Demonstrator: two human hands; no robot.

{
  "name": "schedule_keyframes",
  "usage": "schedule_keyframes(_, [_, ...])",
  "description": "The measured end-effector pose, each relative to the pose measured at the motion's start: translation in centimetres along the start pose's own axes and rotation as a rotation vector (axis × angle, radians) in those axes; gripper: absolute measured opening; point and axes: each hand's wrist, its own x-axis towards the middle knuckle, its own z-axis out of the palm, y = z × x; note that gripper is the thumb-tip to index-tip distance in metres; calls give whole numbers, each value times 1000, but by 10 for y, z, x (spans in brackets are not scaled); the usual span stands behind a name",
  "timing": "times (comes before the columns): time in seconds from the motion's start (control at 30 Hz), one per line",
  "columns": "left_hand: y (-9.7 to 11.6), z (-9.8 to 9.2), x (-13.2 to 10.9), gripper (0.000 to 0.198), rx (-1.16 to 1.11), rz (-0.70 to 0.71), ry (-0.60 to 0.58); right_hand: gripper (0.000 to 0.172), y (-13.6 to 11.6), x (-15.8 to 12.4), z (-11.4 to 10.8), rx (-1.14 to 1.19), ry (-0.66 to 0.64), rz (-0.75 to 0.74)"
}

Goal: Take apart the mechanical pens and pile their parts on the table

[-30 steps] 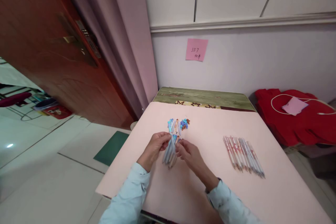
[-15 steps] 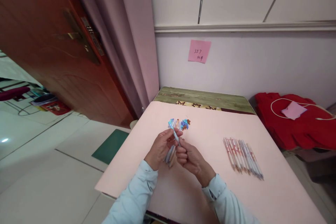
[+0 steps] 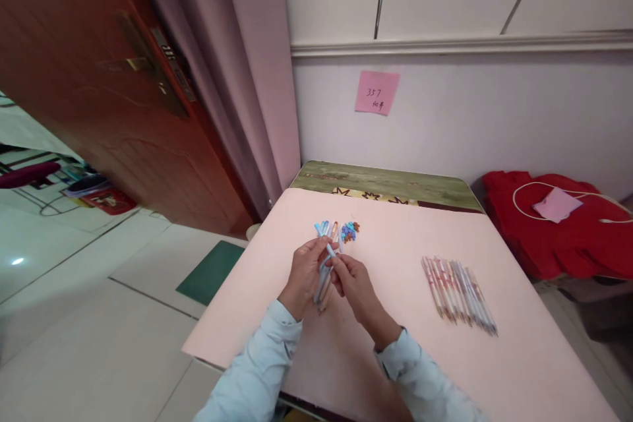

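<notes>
Over the near middle of the table, my left hand (image 3: 305, 271) and my right hand (image 3: 354, 282) meet around a light blue pen (image 3: 330, 249). Both have their fingers closed on it, and much of the pen is covered by them. Beneath and beyond the hands lie several more pens (image 3: 323, 291) with blue and orange ends, partly hidden. Just past my right fingertips sits a small heap of blue, purple and brown pieces (image 3: 349, 232), too small to name. Farther right, several pens (image 3: 457, 293) with clear barrels and reddish or grey markings lie side by side in a row.
A pale pink sheet (image 3: 395, 356) covers most of the table (image 3: 386, 178). Behind it, a pink note (image 3: 377, 92) is stuck to the wall. Red cloth (image 3: 514, 237) with a white cord is at the right; a wooden door (image 3: 163, 145) stands at the left.
The pen has dropped lower between my fingers and shows less. My right hand has turned, its fingertips now pinching near the left hand's. The view has shifted slightly.
</notes>
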Motion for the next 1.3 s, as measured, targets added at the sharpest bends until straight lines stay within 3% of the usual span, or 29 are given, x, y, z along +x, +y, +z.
schedule_keyframes(0.13, [2, -8, -2, 42, -19, -90, -185, 38, -1, 3, -6, 490, -234, 347])
schedule_keyframes(0.23, [1, -14, -2, 36, -56, -109, -213, 36, -1, 5, -8, 614, -315, 450])
schedule_keyframes(0.4, [-4, -14, 1, 24, -56, -68, -99, 43, 5, 8, -3, 422, -215, 353])
schedule_keyframes(0.6, [0, -12, 1, 24, -13, -49, 51, 36, 9, 8, -2, -170, 52, -89])
schedule_keyframes(0.63, [2, -13, 1, 25, 8, -58, 44, 38, 10, 9, -3, -169, 51, -69])
schedule_keyframes(0.73, [7, -18, 5, 27, 78, -77, -41, 54, 12, 15, -5, 49, -73, 217])
schedule_keyframes(0.8, [9, -21, 10, 28, 117, -75, -84, 59, 13, 20, -6, 184, -127, 327])
schedule_keyframes(0.97, [13, -22, 22, 31, 155, -53, -68, 52, 11, 27, -2, 252, -11, 226])
schedule_keyframes(1.17, [20, -18, 38, 31, 231, -83, -88, 55, 10, 39, 3, 261, -4, 348])
schedule_keyframes(1.3, [19, -17, 49, 34, 284, -132, -51, 48, 13, 46, 2, 236, 122, 261])
